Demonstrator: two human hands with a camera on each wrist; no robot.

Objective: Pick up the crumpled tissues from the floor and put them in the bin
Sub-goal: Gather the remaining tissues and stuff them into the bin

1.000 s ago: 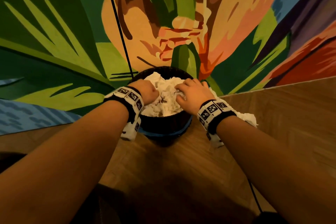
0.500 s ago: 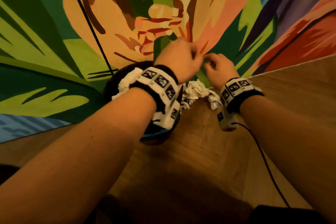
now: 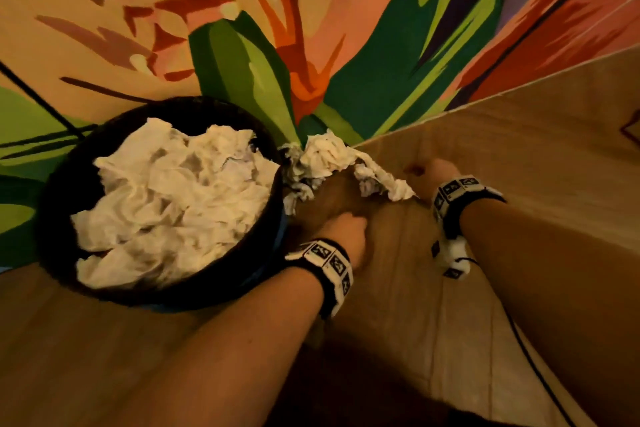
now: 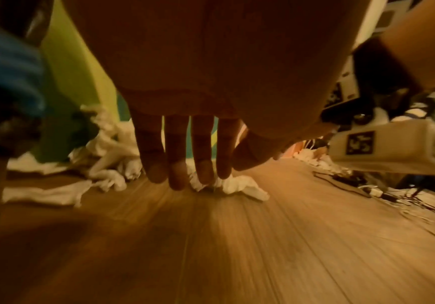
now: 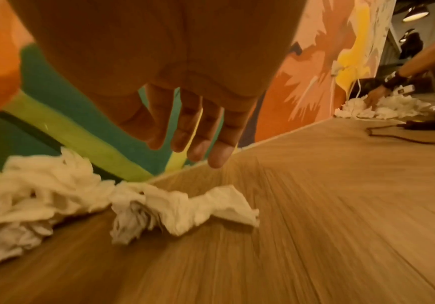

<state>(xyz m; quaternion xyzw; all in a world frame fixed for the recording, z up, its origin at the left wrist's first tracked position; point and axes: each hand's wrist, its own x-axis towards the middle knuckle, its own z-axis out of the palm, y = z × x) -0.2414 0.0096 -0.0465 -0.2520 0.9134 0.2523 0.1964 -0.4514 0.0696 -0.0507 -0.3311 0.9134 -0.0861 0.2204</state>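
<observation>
Both hands' grips wide, left hand (image 4: 185, 144) fingertips at floor tissues (image 3: 332, 163); no readable writing.

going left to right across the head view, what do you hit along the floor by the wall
Round black bin heaped with white crumpled tissues → loose pile of white crumpled tissues on the wooden floor → right hand → bare wooden floor. The left hand overlaps the pile, so it is left out.
</observation>
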